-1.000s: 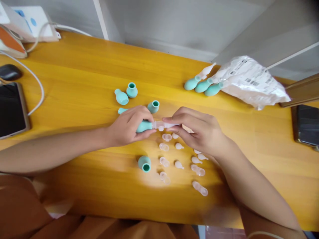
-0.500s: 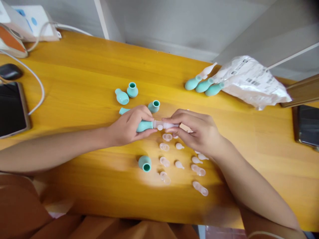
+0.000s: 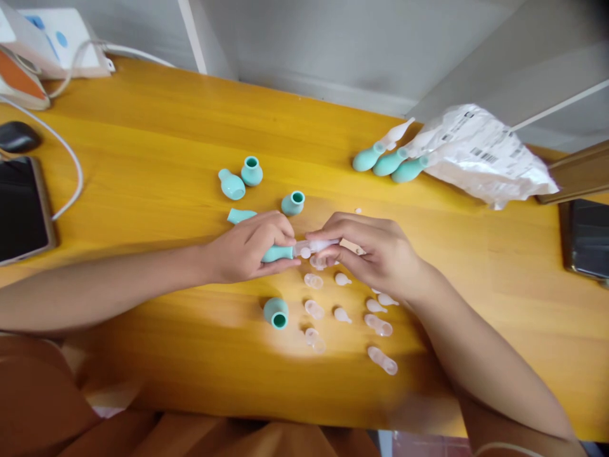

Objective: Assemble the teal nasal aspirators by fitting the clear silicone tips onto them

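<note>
Left hand: the left hand (image 3: pixel 247 247) is closed around a teal soft rubber bulb (image 3: pixel 277 254), held low over the middle of the yellow wooden table (image 3: pixel 157 139).
Right hand: the right hand (image 3: pixel 375 251) pinches a clear plastic nozzle tube (image 3: pixel 318 245) between thumb and fingertips, its end meeting the bulb's neck.
Held piece, place: mid-table, just beside the loose clear parts, roughly halfway between near and far edges.
Risk, misfit: the tube looks slightly angled to the bulb; pushed askew, it could likely buckle the soft neck or pop free.
Risk, scatter: the right wrist hangs just above small clear plastic caps and tips (image 3: pixel 342 298); a slip could sweep them toward the near edge.
Risk, rolling: round teal loose bulbs (image 3: pixel 242 178) lie on their sides or stand unsecured toward the far edge and may roll if the table is jolted.
Container, bag: a crumpled white plastic bag with printed labels (image 3: pixel 480 155) at the far right edge; contents hidden.
Beside bag: three teal bulbs with clear tips fitted (image 3: pixel 387 162), touching its mouth.
Container, bulb: a teal bulb with open mouth (image 3: pixel 276 313) nearer the near edge, its inside too dark to see into.
</note>
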The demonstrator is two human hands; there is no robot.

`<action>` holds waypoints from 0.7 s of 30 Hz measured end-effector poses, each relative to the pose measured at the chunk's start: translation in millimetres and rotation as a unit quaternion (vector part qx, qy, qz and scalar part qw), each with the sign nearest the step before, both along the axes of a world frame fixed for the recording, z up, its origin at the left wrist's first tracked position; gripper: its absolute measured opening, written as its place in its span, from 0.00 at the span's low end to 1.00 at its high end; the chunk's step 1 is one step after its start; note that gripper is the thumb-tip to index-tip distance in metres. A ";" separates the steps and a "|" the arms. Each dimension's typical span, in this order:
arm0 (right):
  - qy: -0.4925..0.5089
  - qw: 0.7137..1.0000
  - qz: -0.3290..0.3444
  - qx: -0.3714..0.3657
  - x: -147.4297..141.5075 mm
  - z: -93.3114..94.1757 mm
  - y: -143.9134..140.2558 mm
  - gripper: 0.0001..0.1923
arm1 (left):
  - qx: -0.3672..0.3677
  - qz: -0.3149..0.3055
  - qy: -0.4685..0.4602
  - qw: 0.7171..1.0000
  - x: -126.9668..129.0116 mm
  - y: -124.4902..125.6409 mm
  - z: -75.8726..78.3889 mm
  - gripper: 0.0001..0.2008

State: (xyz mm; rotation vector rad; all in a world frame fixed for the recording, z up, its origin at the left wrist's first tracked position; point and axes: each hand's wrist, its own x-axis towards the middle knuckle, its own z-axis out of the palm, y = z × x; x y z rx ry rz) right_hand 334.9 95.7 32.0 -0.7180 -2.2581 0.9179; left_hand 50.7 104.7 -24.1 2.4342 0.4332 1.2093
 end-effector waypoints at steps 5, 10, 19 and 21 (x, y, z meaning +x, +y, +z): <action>-0.018 0.999 -0.003 0.030 -2.3 2.9 -3.9 0.11 | 0.003 0.015 0.000 1.000 0.4 1.4 -0.1 0.12; 0.008 1.000 -0.018 0.012 -4.9 5.0 -3.5 0.11 | -0.001 0.026 -0.017 1.000 -0.5 2.9 -1.0 0.12; 0.108 0.986 -0.089 -0.092 -8.0 15.6 -1.9 0.11 | -0.007 0.036 -0.001 0.999 -1.3 2.8 1.1 0.25; 0.108 0.986 -0.109 -0.062 -3.3 25.8 -1.2 0.11 | -0.014 0.041 0.001 0.999 -2.0 2.1 1.4 0.27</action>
